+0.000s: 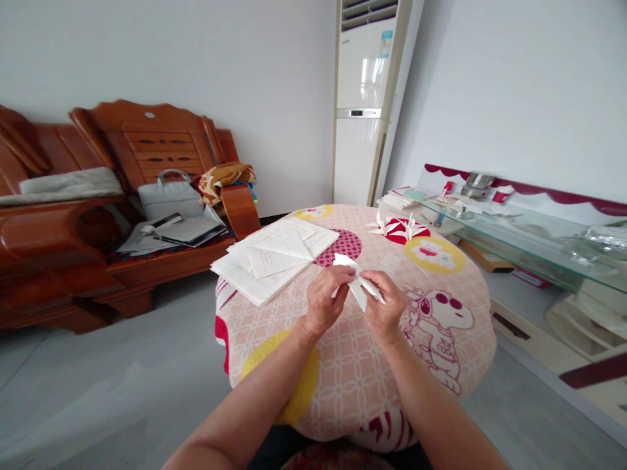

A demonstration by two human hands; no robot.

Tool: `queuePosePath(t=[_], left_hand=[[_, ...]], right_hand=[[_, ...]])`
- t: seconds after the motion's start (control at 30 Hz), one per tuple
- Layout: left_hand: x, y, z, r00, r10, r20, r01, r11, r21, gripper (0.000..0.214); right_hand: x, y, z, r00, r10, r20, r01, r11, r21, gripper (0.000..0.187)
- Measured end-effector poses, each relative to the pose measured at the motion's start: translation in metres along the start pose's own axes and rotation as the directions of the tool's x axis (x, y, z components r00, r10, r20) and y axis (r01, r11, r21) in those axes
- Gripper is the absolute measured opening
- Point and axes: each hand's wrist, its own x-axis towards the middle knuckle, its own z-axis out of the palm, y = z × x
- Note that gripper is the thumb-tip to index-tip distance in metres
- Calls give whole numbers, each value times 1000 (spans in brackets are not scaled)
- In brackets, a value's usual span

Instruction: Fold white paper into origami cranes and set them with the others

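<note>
Both my hands hold one small folded white paper point(359, 295) over the middle of the round table. My left hand point(327, 297) pinches its upper left part between thumb and fingers. On the other side, my right hand point(385, 303) grips the right edge, its fingers curled round a narrow fold. Left of my hands lies a stack of printed paper sheets point(240, 277), with a loose folded sheet point(281, 253) on top. Folded white paper cranes point(386, 225) stand at the table's far right, beyond my right hand.
A patterned cloth point(353, 385) covers the table. To the right is a glass-topped cabinet point(529, 241) holding metal bowls point(477, 185) and papers. A wooden sofa point(161, 147) with a grey bag point(171, 194) stands left. Behind rises a tall white air conditioner point(360, 85).
</note>
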Motion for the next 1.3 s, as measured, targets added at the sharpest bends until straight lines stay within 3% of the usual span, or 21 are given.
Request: queuePosePath(t=[0.17, 0.27, 0.33, 0.47, 0.6, 0.9, 1.3], left_hand=[[0, -2, 0, 983, -185, 8, 185, 982, -42, 13], [1, -2, 2, 941, -337, 21, 337, 933, -126, 5], [3, -3, 4, 893, -446, 60, 446, 858, -253, 9], [8, -4, 7, 783, -590, 198, 597, 622, -507, 25], [12, -6, 6, 716, -646, 266, 650, 477, -591, 29], [20, -12, 7, 538, -725, 430, 786, 247, -566, 39], [15, -15, 7, 424, -736, 527, 815, 55, -577, 42]], right_hand=[[8, 2, -5, 998, -16, 62, 17, 1000, -18, 11], [10, 5, -6, 993, 53, 106, -57, 998, 32, 8], [9, 8, -4, 973, 169, 156, -186, 977, 103, 9], [7, 12, -1, 911, 353, 212, -397, 890, 223, 18], [8, 8, -1, 877, 433, 206, -477, 833, 280, 21], [14, 9, -1, 819, 530, 223, -574, 740, 350, 21], [10, 16, 1, 784, 554, 280, -620, 676, 398, 21]])
